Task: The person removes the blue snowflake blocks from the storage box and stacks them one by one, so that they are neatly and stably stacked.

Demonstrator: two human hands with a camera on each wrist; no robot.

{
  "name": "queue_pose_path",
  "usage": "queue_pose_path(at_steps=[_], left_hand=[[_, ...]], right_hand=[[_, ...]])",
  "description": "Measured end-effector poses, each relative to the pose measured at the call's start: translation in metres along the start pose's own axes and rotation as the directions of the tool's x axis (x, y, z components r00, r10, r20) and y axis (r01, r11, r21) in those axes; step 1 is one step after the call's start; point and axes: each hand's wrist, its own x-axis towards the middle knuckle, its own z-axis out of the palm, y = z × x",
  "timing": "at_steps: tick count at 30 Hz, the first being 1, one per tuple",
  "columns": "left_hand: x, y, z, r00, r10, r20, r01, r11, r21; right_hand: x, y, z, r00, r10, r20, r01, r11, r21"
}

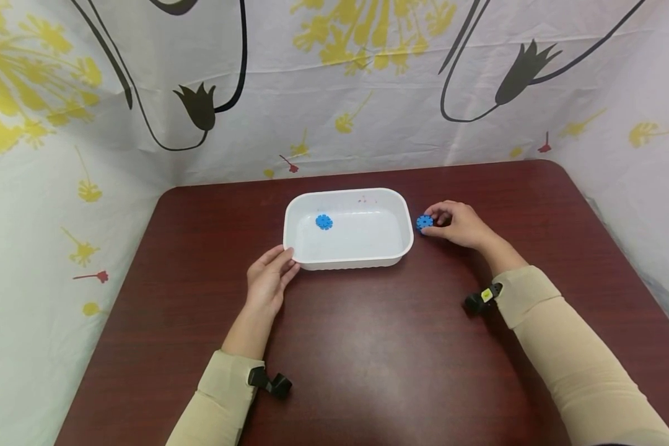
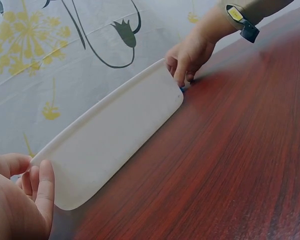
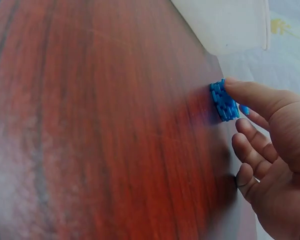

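Note:
A white rectangular plastic tray (image 1: pixel 365 238) stands on the table, with blue notched plastic discs (image 1: pixel 324 222) lying in its left part; their exact number is hard to tell. At the tray's near left corner my left hand (image 1: pixel 266 282) grips the rim between thumb and fingers. Just beyond the tray's right end, my right hand (image 1: pixel 461 226) pinches a stack of blue notched discs (image 3: pixel 223 101) between thumb and fingers. The right wrist view shows the stack edge-on, several discs thick, close to the table surface. In the left wrist view the tray's side hides most of that stack.
The dark red wooden table (image 1: pixel 345 347) extends around the tray. A white cloth (image 1: pixel 368 136) printed with yellow, grey and red flowers hangs behind the table and along its sides. Black camera mounts (image 1: pixel 270 383) are strapped at both sleeve cuffs.

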Motion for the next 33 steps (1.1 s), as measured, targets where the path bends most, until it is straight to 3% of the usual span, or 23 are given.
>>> queue_pose_path(at_steps=[15,22,33], left_hand=[[0.0,0.0,0.0,1.0,-0.002,0.002,0.002,1.0,-0.003],[0.0,0.0,0.0,1.0,-0.007,-0.004,0.007,1.0,-0.002],[-0.001,0.001,0.001,1.0,0.015,-0.001,-0.015,1.0,-0.017]], right_hand=[[0.002,-0.002,-0.004,0.999,0.013,0.031,-0.013,1.0,-0.004],[0.01,-0.02,-0.009,0.996,0.027,-0.089,-0.023,0.999,0.037],[0.029,-0.068,0.002,0.981,-0.065,-0.183,0.089,0.988,0.126]])
